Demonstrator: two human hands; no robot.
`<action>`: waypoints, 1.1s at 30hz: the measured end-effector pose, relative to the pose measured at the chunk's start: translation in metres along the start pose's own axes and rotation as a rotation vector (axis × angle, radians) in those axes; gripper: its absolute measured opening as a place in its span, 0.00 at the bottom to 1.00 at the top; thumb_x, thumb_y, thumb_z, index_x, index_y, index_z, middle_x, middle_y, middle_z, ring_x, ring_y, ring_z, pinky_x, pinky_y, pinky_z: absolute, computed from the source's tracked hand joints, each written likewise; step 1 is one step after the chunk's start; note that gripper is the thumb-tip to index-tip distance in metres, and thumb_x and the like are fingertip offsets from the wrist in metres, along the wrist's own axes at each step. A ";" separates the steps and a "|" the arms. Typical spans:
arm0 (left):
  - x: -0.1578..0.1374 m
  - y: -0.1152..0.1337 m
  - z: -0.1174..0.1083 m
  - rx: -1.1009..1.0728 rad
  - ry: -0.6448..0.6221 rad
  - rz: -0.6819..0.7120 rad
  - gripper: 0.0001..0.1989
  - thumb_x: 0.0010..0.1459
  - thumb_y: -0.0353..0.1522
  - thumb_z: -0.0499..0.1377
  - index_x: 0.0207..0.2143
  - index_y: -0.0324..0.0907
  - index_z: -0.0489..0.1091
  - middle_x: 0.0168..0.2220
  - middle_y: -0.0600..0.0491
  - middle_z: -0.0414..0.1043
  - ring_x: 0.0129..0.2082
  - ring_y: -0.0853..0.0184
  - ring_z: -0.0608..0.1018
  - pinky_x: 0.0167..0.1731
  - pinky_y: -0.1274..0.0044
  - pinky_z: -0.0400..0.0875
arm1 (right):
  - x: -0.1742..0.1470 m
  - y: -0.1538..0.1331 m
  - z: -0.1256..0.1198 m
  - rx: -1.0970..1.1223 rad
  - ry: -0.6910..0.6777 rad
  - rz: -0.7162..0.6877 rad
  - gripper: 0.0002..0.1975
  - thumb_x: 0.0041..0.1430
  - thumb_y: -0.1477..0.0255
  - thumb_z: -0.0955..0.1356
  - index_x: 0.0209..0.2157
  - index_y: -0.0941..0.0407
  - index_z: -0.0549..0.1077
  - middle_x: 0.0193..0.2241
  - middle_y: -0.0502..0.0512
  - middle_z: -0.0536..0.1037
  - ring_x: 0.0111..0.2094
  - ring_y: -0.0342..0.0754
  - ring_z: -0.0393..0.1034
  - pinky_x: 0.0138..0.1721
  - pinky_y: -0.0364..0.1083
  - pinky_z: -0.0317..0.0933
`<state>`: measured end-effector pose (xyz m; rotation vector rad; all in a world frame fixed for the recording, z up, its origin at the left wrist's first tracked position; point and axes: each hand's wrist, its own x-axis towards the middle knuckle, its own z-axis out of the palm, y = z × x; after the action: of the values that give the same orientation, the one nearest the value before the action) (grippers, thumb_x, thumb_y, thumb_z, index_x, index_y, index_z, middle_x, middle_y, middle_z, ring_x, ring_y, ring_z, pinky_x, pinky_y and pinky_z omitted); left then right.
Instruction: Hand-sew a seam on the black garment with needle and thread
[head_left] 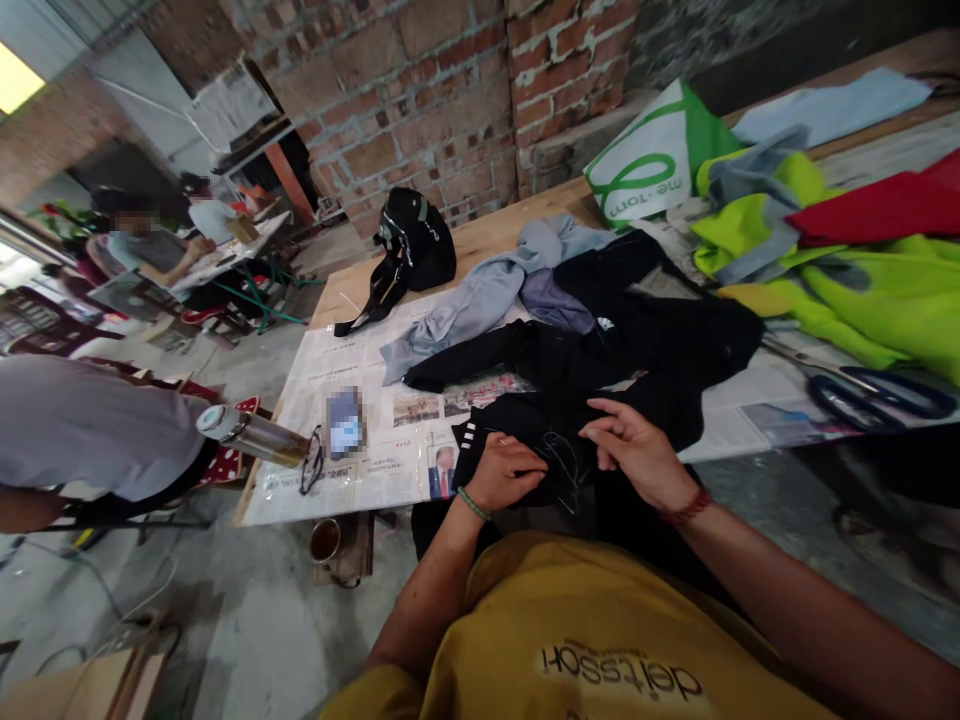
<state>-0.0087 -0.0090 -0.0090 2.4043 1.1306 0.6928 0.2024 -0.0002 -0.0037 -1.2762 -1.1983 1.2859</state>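
Note:
A black garment (487, 412) with short white bars at one edge lies at the table's front edge, partly over my lap. My left hand (506, 472), wearing a green bead bracelet, presses its bent fingers together on the cloth. A loose pale thread (562, 460) loops over the fabric between my hands. To the right, my right hand (637, 455), with a red bracelet, is held just above the garment, its thumb and fingers drawn close. Whatever sits between those fingertips is too small to make out. More black clothing (660, 325) with a small white logo lies beyond.
Newspaper covers the table (289, 495), which holds a phone (345, 422), glasses (312, 460), a flask (259, 437), a black bag (420, 240) and grey cloth (480, 290). Large scissors (862, 385) lie right, near yellow-green clothing (885, 300). A person (97, 425) sits left.

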 end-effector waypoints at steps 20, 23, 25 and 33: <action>-0.001 -0.003 0.000 -0.088 0.051 0.005 0.04 0.53 0.31 0.60 0.28 0.43 0.75 0.30 0.55 0.78 0.32 0.70 0.77 0.46 0.70 0.60 | -0.006 -0.022 -0.003 0.255 -0.135 0.112 0.29 0.44 0.61 0.70 0.48 0.55 0.63 0.29 0.49 0.73 0.16 0.35 0.57 0.16 0.39 0.51; 0.000 -0.002 0.000 -0.089 0.057 -0.011 0.04 0.52 0.31 0.60 0.29 0.43 0.75 0.30 0.54 0.78 0.32 0.69 0.77 0.46 0.70 0.62 | -0.011 -0.027 -0.013 0.280 -0.141 0.101 0.26 0.46 0.62 0.69 0.48 0.53 0.64 0.29 0.49 0.72 0.17 0.36 0.56 0.17 0.39 0.50; -0.001 -0.001 0.000 -0.099 0.071 -0.028 0.04 0.52 0.31 0.60 0.29 0.44 0.76 0.29 0.54 0.78 0.32 0.69 0.77 0.45 0.71 0.63 | -0.014 -0.028 -0.017 0.270 -0.157 0.083 0.23 0.47 0.62 0.68 0.47 0.53 0.65 0.29 0.50 0.72 0.17 0.36 0.56 0.18 0.40 0.50; -0.006 -0.002 0.002 -0.215 0.291 -0.208 0.05 0.52 0.30 0.60 0.31 0.43 0.76 0.30 0.53 0.78 0.32 0.69 0.76 0.39 0.75 0.69 | -0.004 -0.019 -0.035 0.353 0.249 -0.002 0.16 0.45 0.66 0.69 0.38 0.53 0.67 0.30 0.50 0.71 0.21 0.39 0.62 0.23 0.42 0.58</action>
<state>-0.0121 -0.0128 -0.0129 2.0172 1.3218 1.0578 0.2376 -0.0017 0.0164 -1.1337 -0.7579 1.2305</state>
